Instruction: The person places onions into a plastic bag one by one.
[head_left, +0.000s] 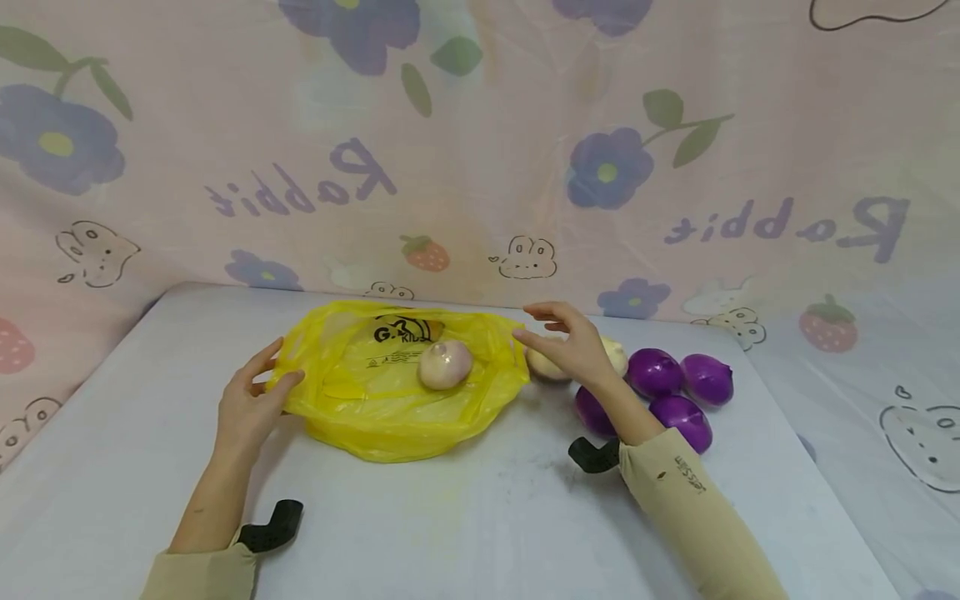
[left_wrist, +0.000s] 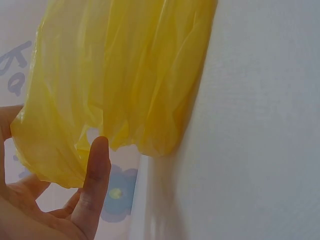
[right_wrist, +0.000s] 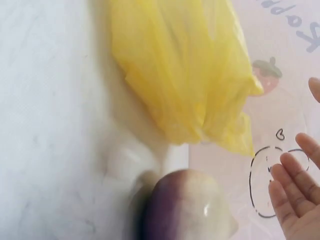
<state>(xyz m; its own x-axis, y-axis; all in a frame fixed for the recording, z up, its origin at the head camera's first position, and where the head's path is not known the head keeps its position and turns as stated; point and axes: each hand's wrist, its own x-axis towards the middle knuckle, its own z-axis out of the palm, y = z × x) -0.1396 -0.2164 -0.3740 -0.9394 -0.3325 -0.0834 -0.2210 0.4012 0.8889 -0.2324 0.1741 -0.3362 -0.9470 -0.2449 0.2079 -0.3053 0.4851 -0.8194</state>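
Note:
A yellow plastic bag (head_left: 405, 433) lies on its side with its mouth spread toward me. Inside it sits a pale, purple-tinged onion (head_left: 445, 365). At the bag's left edge my left hand (head_left: 251, 400) holds the plastic between thumb and fingers; in the left wrist view the thumb (left_wrist: 97, 175) lies against the gathered yellow film. Just off the bag's right edge, my right hand (head_left: 573, 346) is raised with fingers extended and nothing in them. Pale onions (head_left: 551, 367) stand behind that hand, partly hidden by it.
Several purple onions (head_left: 655, 372) cluster on the right of the white table (head_left: 420, 533), one partly behind the right forearm. A printed cloth (head_left: 480, 167) hangs along the table's back edge. Each wrist carries a black bracket (head_left: 273, 527).

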